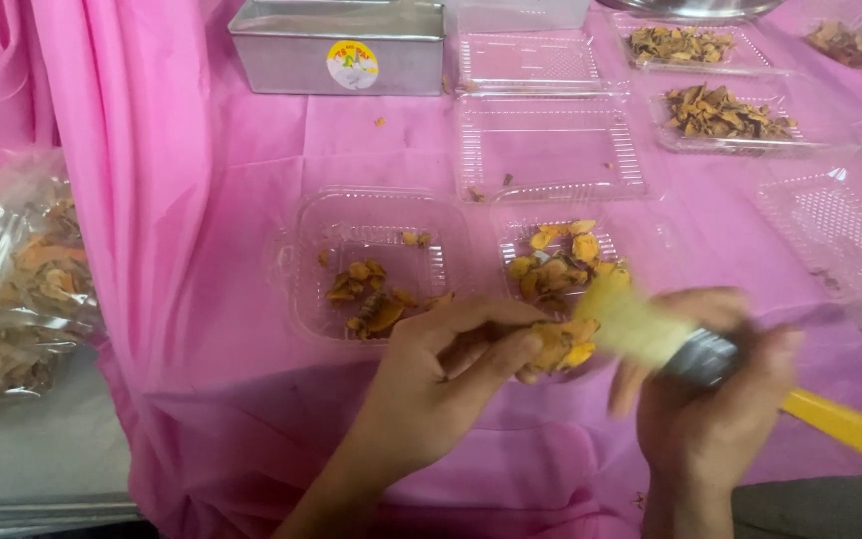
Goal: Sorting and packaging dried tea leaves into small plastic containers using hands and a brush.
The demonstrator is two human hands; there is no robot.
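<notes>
My left hand (441,374) pinches a small clump of dried orange-yellow slices (561,344) between thumb and fingers, low in the middle of the view. My right hand (715,399) grips a brush with a yellow handle (850,424), a metal collar and pale bristles (631,324); the bristles touch the clump and look blurred. Just beyond the hands lie two clear plastic trays, the left tray (301,269) and the right tray (511,235), each holding a few of the same dried slices.
A pink cloth (251,140) covers the table. An empty clear tray (551,150) lies further back, filled trays (725,115) at the back right, a metal box (291,45) at the back. Plastic bags of dried slices (22,289) sit at the left edge.
</notes>
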